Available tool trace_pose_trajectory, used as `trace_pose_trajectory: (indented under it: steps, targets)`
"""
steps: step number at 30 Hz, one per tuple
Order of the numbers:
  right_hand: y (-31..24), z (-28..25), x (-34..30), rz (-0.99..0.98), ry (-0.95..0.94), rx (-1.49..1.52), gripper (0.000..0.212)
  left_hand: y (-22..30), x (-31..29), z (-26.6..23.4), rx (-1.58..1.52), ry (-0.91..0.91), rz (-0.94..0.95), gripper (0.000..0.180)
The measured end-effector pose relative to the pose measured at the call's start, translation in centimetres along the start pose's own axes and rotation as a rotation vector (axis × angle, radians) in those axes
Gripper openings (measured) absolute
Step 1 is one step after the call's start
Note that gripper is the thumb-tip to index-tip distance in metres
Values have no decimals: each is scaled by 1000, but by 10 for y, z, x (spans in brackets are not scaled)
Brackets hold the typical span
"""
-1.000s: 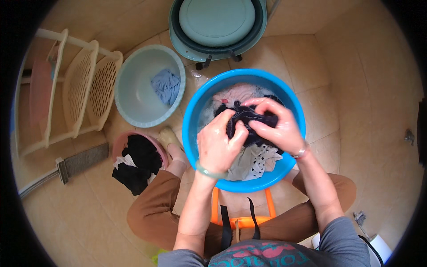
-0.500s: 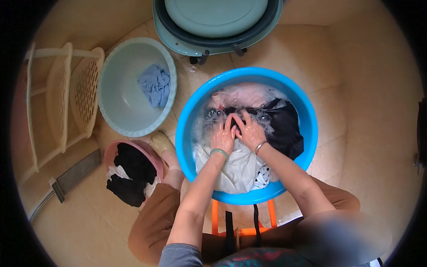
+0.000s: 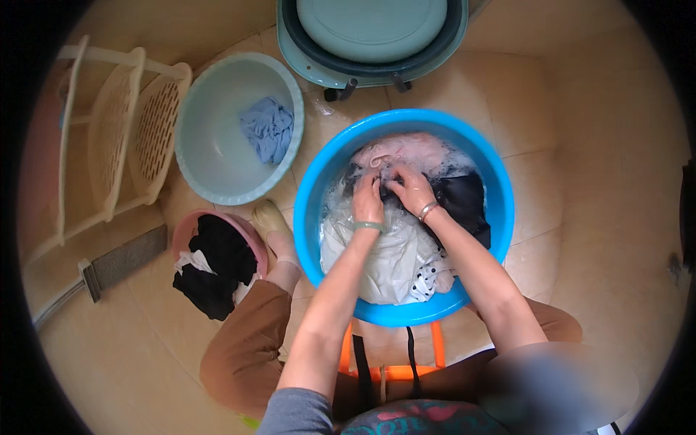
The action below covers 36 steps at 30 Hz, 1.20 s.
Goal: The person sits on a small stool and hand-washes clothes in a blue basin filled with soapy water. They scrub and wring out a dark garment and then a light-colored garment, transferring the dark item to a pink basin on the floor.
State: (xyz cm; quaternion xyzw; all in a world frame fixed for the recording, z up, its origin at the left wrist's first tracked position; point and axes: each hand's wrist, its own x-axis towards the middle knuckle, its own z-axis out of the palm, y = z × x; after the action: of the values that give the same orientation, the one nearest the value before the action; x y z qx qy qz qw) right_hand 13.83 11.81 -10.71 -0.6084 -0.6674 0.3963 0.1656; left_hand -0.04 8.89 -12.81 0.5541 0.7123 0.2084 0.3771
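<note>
- Two hands, center: left hand (image 3: 368,201), right hand (image 3: 413,192)
- Two wristbands, center: green band (image 3: 369,226), silver band (image 3: 428,210)
- Three basins: blue basin (image 3: 406,315), center; pale green basin (image 3: 214,138), upper left; pink basin (image 3: 254,241), left
- One teal tub (image 3: 373,29), top center
- One cream rack (image 3: 112,138), upper left
- One light-blue cloth (image 3: 267,129), upper left
- One visible shoe (image 3: 268,216), left of center
- One flat-headed floor tool (image 3: 130,255), left

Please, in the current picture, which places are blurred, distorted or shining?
Head view: a smooth blurred patch at lower right hides the upper part of the right arm; head view, left edge: the cream rack curves; head view, upper middle: small glints on the floor tiles.
</note>
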Motion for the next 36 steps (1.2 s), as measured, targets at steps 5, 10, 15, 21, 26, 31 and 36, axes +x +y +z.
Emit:
trace_pose_trajectory:
  steps: [5,10,15,21,26,31,36]
  targets:
    - [-42,-33,-67,23,222,515,15,77,-79,-11,-748,197,-261,26]
    - [-78,-65,-122,319,217,575,63,139,-147,-21,-1315,100,-186,69]
    - [-55,-92,-160,344,334,687,41,137,-186,-40,-1642,-10,-487,68]
    - [-159,-135,-188,-155,395,392,27,90,-174,-39,-2034,-484,-760,90]
    - [-175,-130,-246,-255,68,337,22,99,-139,-53,-1968,-577,-619,77]
    - [-183,-147,-275,-280,-198,400,18,52,-135,-24,-2012,-535,-953,43]
    - [-167,-172,-234,-339,-233,320,24,2,-134,3,-1696,-477,-1056,41]
